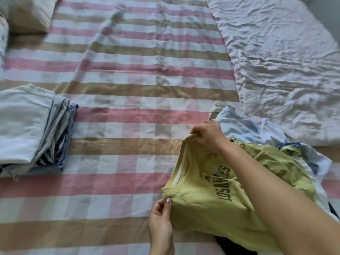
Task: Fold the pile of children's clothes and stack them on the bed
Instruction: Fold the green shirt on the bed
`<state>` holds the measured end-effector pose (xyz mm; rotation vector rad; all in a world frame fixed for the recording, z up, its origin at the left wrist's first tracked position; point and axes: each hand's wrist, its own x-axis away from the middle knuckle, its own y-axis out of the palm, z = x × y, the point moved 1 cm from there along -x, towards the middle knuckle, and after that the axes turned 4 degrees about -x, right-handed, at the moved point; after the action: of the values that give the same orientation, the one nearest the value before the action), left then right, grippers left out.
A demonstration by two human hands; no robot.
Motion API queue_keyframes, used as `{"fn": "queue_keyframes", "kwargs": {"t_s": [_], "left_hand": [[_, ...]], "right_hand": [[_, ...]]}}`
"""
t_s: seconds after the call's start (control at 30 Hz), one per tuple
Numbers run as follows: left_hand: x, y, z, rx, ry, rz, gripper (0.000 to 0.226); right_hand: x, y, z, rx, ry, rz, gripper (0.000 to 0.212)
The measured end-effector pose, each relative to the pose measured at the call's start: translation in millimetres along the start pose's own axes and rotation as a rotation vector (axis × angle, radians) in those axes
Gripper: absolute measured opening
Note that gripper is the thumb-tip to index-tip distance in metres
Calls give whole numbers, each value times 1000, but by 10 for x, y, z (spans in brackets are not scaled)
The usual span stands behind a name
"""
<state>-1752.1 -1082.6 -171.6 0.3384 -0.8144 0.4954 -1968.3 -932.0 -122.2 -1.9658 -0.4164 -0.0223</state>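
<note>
Both hands are working the shirt [211,203] right now: a yellow-green tee with dark lettering on the chest, collar pointing left. The left hand [161,223] is pinching the near shoulder just beside the collar, thumb pressing on top of the cloth. The right hand [207,135] is reaching across, fingers curling tight round the far shoulder and bunching that edge up. So both are clamped on the same garment, one at each shoulder.

The shirt's collar end is lying on the checked pink, tan and white sheet [119,126], while its body is draping back over the pile [244,126] of unfolded clothes at the right. Pale blue and white pieces are bunching up behind the right forearm. A dark cloth [230,243] is peeking out from under the shirt at the bottom edge; what it is, I can't tell.

Over on the left, well apart from the hands, the stack [27,126] of folded clothes is sitting on the sheet, a pale piece on top, striped and blue edges showing down its side. A crumpled white quilt [285,61] is covering the far right of the bed, and a pillow [31,13] is resting in the top left corner.
</note>
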Motion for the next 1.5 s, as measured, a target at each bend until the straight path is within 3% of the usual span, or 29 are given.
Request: {"fn": "queue_keyframes", "kwargs": {"t_s": [0.2, 0.33, 0.53, 0.63, 0.77, 0.93, 1.07, 1.23, 1.33, 1.5], "left_hand": [[641, -219, 839, -120, 405, -79, 15], [1157, -536, 1427, -232, 664, -59, 13], [1814, -1165, 2061, -429, 1006, -78, 19], [2069, -1498, 2275, -496, 1092, -49, 17], [2442, -1962, 2537, -594, 1206, 25, 31], [2944, -2398, 2814, -655, 1347, 57, 1], [3248, -2650, 2968, -682, 1426, 39, 5], [3219, -2790, 2990, -720, 1408, -57, 5], [2916, -2758, 2833, -777, 1303, -79, 5], [2122, -2721, 2368, -914, 1161, -99, 3]], "right_hand": [[1069, -878, -475, -276, -44, 402, 14], [1839, -1357, -911, -272, -13, 576, 14], [2539, -1573, -1550, -322, -4, 663, 14], [2750, -1562, -1902, -361, -17, 693, 11], [3045, -1537, -2338, -367, -88, 710, 3], [3430, -1612, -2800, -396, -151, 799, 9], [3750, -1750, -3049, -414, -206, 861, 12], [3846, -1699, -3083, -366, -262, 801, 10], [3693, -1388, -2897, -339, -171, 690, 19], [3300, -642, -2510, -359, 32, 476, 4]]}}
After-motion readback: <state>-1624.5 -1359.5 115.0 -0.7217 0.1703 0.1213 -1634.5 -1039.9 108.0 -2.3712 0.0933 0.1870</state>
